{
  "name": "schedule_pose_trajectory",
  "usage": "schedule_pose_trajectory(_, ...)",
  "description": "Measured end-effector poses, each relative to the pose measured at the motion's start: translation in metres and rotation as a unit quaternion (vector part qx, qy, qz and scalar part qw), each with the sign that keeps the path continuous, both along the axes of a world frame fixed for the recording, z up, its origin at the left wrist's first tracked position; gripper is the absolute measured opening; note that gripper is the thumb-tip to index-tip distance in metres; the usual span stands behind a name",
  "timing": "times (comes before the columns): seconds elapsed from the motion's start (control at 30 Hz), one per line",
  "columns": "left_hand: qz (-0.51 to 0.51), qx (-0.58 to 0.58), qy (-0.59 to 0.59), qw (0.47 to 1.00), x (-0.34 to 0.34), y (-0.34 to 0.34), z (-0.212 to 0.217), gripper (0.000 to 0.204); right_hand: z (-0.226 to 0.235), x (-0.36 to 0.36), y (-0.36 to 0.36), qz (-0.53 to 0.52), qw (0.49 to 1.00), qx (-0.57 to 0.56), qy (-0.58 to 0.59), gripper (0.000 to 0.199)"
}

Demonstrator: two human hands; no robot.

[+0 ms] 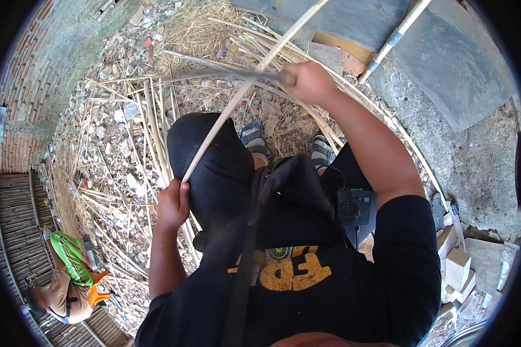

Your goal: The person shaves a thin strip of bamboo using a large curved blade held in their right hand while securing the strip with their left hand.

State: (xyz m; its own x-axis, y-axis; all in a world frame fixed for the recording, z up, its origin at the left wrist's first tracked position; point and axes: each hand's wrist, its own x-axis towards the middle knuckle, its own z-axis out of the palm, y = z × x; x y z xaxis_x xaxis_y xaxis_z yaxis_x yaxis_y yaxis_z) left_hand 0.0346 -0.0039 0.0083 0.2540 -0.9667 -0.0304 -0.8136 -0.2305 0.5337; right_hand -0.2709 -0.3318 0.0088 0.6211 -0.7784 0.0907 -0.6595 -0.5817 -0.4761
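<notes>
My left hand (172, 205) is closed around the lower end of a long, pale bamboo strip (274, 54), beside my left knee. From there the strip slants up and right, past the knee to the top edge. My right hand (311, 84) grips the handle of a long-bladed knife (264, 75), its blade pointing left. In this view the blade crosses the strip; whether the two touch I cannot tell. The blade's far end is smeared and hard to make out.
Split bamboo strips (155, 130) and dry straw (205, 29) litter the rubble-strewn ground. A pole (392, 40) leans by grey sheets at the upper right. Another person (66, 289) sits at the lower left, by a bamboo-slat wall (14, 211). A dark device (354, 207) rests by my right thigh.
</notes>
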Motion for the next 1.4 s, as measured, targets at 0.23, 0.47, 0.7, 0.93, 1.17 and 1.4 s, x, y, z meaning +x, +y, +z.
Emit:
schedule_pose_trajectory(0.23,0.014,0.007,0.001,1.000,0.000,0.000,0.001,0.038,0.016,0.005,0.012,-0.008,1.000,-0.021,0.002,0.020)
schedule_pose_trajectory(0.47,0.006,-0.012,-0.003,1.000,-0.003,-0.003,-0.003,0.039,0.000,-0.011,-0.014,-0.054,0.997,-0.030,-0.050,0.023)
schedule_pose_trajectory(0.7,0.007,-0.009,-0.015,1.000,-0.002,0.000,-0.001,0.038,0.010,0.001,0.007,0.028,0.998,-0.058,0.008,0.033)
schedule_pose_trajectory(0.93,0.024,-0.045,-0.053,0.997,-0.008,-0.003,-0.011,0.036,0.004,-0.017,-0.017,-0.025,1.000,0.010,-0.013,0.033)
schedule_pose_trajectory(1.17,0.021,-0.026,-0.059,0.998,-0.005,0.002,-0.009,0.034,0.016,0.003,0.009,0.051,0.997,-0.060,0.024,0.018)
schedule_pose_trajectory(1.4,0.049,-0.027,-0.126,0.990,-0.013,0.000,-0.015,0.031,0.019,-0.026,-0.019,-0.027,0.999,-0.023,0.013,0.030)
